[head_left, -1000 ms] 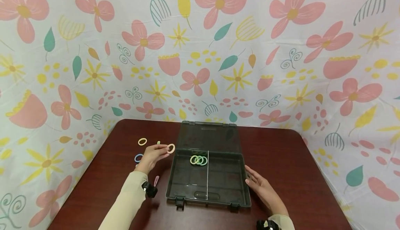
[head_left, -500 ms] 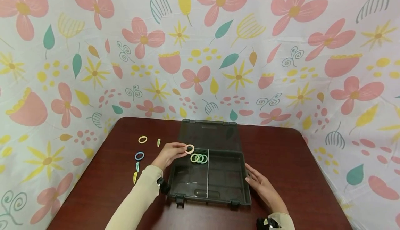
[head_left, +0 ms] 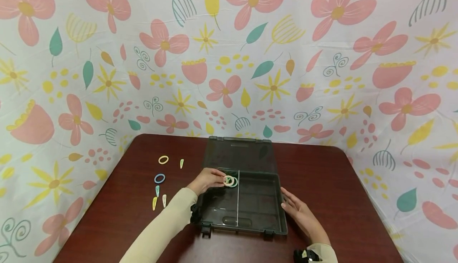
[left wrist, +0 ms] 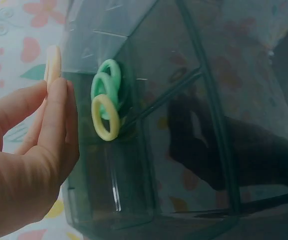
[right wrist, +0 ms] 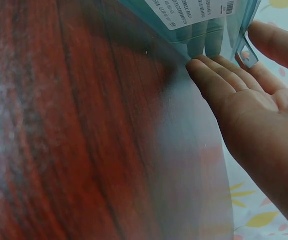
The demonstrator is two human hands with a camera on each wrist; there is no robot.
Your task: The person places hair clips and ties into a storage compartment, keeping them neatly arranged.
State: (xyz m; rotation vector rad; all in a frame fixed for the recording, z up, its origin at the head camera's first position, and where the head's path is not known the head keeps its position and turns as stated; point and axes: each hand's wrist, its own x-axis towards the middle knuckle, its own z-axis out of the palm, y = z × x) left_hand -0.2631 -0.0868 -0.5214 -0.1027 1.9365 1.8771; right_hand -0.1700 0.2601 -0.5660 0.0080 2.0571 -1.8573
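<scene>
Ring, cream-coloured, is pinched at its edge by the left hand; grip closed to the ring's thickness, presumably so most of the hoop clears the fingers. It is held over the left compartment of the box, apart from the overlapping green rings and yellow ring inside. Right hand: grip loose, holding nothing, fingers extended along the box's right side, apparently steadying it. The lid lies back, giving access. Clips and a blue ring lie left on the bench, likely for left-hand reach.
</scene>
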